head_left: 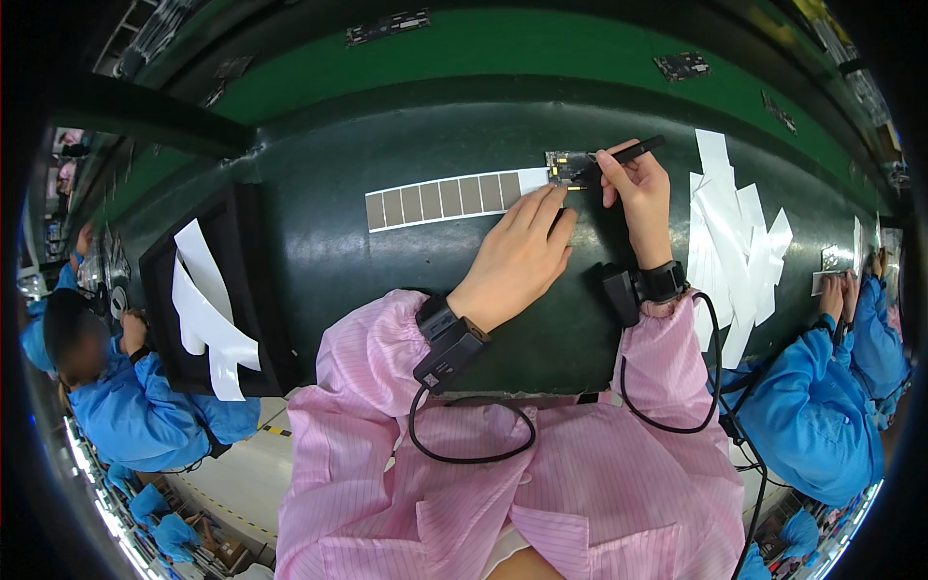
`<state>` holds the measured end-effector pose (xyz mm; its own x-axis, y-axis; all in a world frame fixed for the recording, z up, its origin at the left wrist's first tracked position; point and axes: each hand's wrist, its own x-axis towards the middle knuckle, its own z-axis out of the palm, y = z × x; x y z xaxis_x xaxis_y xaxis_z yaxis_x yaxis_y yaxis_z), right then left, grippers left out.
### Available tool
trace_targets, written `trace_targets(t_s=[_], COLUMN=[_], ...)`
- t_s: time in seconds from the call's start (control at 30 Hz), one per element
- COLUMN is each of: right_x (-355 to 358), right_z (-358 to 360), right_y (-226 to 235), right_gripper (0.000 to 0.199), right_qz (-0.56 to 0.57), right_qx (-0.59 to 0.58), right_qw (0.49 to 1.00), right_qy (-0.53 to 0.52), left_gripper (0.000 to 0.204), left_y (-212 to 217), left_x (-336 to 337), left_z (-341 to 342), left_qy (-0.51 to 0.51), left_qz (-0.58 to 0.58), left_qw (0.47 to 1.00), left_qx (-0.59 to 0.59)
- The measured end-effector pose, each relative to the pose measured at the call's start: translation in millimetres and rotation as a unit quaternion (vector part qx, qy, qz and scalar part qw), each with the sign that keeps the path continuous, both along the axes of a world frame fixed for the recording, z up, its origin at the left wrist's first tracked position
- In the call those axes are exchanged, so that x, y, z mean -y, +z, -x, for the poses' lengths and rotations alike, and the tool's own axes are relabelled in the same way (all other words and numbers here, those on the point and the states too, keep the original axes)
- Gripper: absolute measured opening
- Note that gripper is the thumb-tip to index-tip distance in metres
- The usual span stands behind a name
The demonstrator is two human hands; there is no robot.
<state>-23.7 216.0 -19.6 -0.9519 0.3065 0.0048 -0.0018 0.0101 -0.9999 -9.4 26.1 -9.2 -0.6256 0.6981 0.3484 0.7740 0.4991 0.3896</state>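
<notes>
A small dark circuit board with yellow parts lies on the green bench. My left hand stretches out flat, palm down, with its fingertips at the board's near edge. In my right hand a slim black pen-shaped tool is gripped between thumb and fingers, its back end pointing up to the right. The tool's front end is at the board's right side; its tip is too small to make out. Left of the board lies a white strip with a row of grey-brown rectangular pads, its bare right end reaching the board.
A pile of white backing strips lies to the right. At left, a black tray holds more white strips. Circuit boards lie on the green surface beyond the bench. Black cables hang from my wrists. People in blue work on both sides.
</notes>
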Motion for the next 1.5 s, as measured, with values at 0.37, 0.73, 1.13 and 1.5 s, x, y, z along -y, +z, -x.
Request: trace_targets(t_s=[0.37,0.73,1.13,1.5], right_x=[0.4,0.1,-0.8,1.0], right_z=[1.2,0.6,1.6,-0.8], right_y=[-1.5,-3.4,-4.1,-3.1], right_gripper=[0.012,0.014,0.012,0.012], right_qz=[-0.006,-0.011,-0.008,-0.032], right_qx=[0.004,0.000,-0.003,-0.018], right_qw=[1.000,1.000,1.000,0.999], right_qy=[-0.007,-0.006,-0.002,-0.038], left_gripper=[0.043,0.040,0.039,0.043], left_y=[-0.5,-1.0,-1.7,-3.0], left_x=[-0.3,-0.2,-1.9,-3.5], left_z=[0.9,5.1,5.7,7.6], left_qy=[-0.003,-0.001,0.003,0.009], left_qz=[-0.003,-0.019,-0.007,0.020], left_qw=[1.000,0.999,1.000,0.999], left_qx=[0.010,0.028,0.022,-0.025])
